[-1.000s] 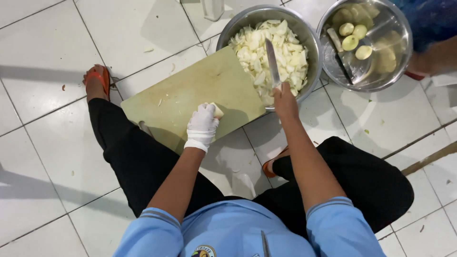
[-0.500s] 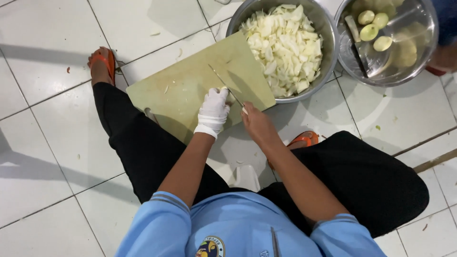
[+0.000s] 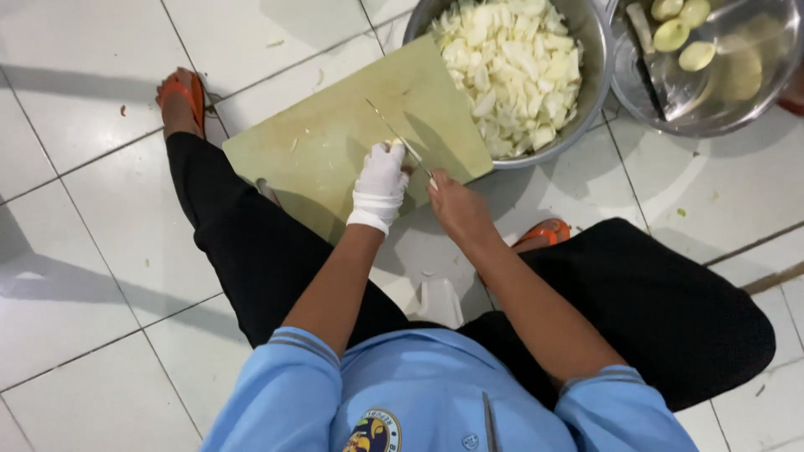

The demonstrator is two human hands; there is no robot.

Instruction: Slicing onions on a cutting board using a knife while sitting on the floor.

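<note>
1. While the person squats over the white tile floor [image 3: 100, 251], the pale green cutting board [image 3: 335, 142] lies flat ahead of the knees, its far corner touching the steel bowl of chopped white vegetable [image 3: 511, 67].
2. Left hand [image 3: 381, 184], in a white glove, is curled down onto a small pale piece [image 3: 394, 144] near the board's middle; only a sliver shows past the fingertips, so its kind cannot be told.
3. Right hand [image 3: 456, 209] is closed around the handle of a knife [image 3: 398, 138]. The thin blade runs up and to the left from the fist, crossing just over the gloved fingertips.
4. Key relation: the blade's long axis runs diagonally across the board, the edge just beside the left fingertips; the piece lies under the left hand, nearer to it than to the right.
5. A second steel bowl [image 3: 712, 75], top right, holds peeled halves in water, well apart from both hands.
6. Orange sandals [image 3: 188, 92] flank the board.
</note>
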